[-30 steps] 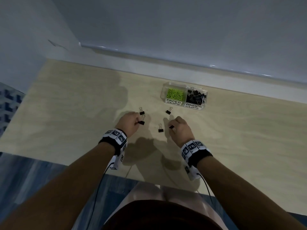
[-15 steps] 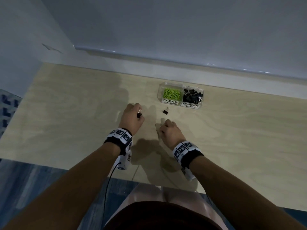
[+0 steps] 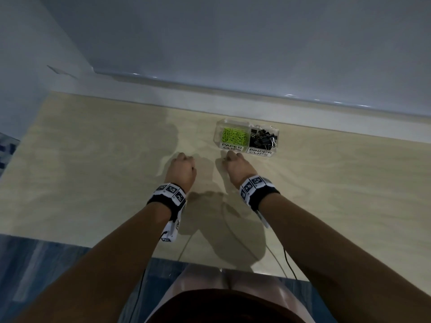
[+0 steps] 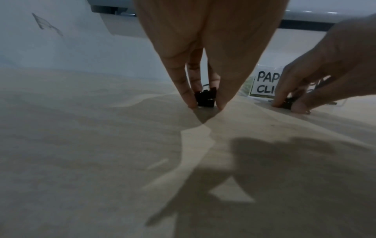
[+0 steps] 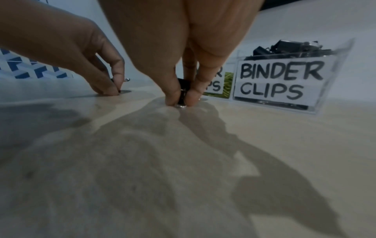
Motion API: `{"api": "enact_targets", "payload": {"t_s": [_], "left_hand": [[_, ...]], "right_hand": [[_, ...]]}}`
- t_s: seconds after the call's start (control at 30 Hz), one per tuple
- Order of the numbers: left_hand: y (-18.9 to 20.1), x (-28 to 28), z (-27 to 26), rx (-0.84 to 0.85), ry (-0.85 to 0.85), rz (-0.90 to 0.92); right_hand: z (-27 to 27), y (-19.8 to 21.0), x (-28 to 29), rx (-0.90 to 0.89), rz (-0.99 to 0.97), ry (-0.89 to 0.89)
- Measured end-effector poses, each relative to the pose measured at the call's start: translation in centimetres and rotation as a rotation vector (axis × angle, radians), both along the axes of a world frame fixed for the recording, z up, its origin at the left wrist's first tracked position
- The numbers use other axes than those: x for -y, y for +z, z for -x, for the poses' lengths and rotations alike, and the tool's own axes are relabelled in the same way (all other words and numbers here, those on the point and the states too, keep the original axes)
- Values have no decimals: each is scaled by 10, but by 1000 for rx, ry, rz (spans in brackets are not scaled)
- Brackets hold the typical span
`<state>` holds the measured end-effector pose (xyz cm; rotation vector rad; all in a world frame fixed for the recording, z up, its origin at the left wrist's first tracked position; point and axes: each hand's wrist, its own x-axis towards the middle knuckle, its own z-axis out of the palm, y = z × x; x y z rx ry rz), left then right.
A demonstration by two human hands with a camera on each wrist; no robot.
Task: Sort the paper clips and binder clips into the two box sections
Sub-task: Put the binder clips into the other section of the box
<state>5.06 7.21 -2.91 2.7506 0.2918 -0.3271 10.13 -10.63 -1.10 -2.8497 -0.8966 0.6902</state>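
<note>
A clear two-section box (image 3: 278,141) stands near the table's far edge. Green paper clips (image 3: 234,136) fill its left section, black binder clips (image 3: 262,139) its right. My left hand (image 3: 184,159) is down on the table left of the box; in the left wrist view its fingertips (image 4: 192,104) pinch a black binder clip (image 4: 205,99). My right hand (image 3: 229,159) is just in front of the paper-clip label, and thumb and finger pinch another black binder clip (image 5: 182,96) against the table. From above, both clips are hidden under the hands.
The light wooden table (image 3: 338,194) runs wide to both sides. A white ledge and wall (image 3: 210,106) rise just behind the box. Thin cables (image 3: 288,264) trail from my wrists over the near table edge.
Both hands have moved forward toward the box. The loose binder clips seen on the table earlier are no longer visible; each hand now pinches one.
</note>
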Motion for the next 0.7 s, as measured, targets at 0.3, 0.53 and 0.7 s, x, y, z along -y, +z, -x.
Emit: {"api": "enact_targets", "payload": {"t_s": [0.3,0.53,0.7], "left_hand": [[9,-2,-6,56,18,180],[61,86,-71,249,-196,447],[66,135,-108,180,-269,372]], "right_hand": [[11,-6,35,-1,-114,-92],[29,-4,94,80,-641,-677],[-2,17,114,101,-752,-835]]}}
